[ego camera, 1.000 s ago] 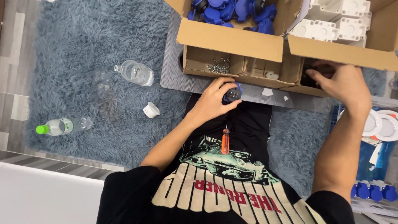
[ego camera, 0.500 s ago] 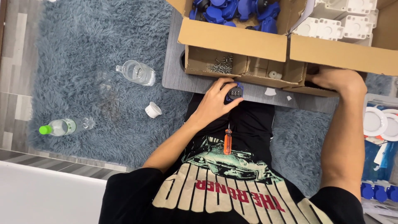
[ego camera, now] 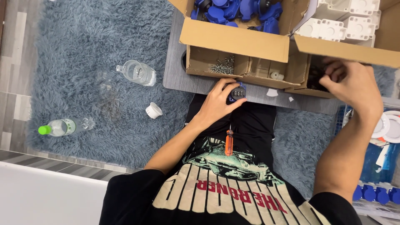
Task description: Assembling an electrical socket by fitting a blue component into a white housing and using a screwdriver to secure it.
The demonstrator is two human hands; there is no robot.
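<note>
The left hand (ego camera: 218,100) grips one small blue part (ego camera: 237,93) at the grey board's (ego camera: 179,77) near edge, fingers curled round it. The right hand (ego camera: 354,83) reaches into a cardboard box (ego camera: 233,39) compartment — whether its fingers hold anything, I cannot tell. One orange screwdriver (ego camera: 228,142) lies in the lap; two plastic bottles (ego camera: 137,72) and one white cap (ego camera: 153,110) rest on the rug.
</note>
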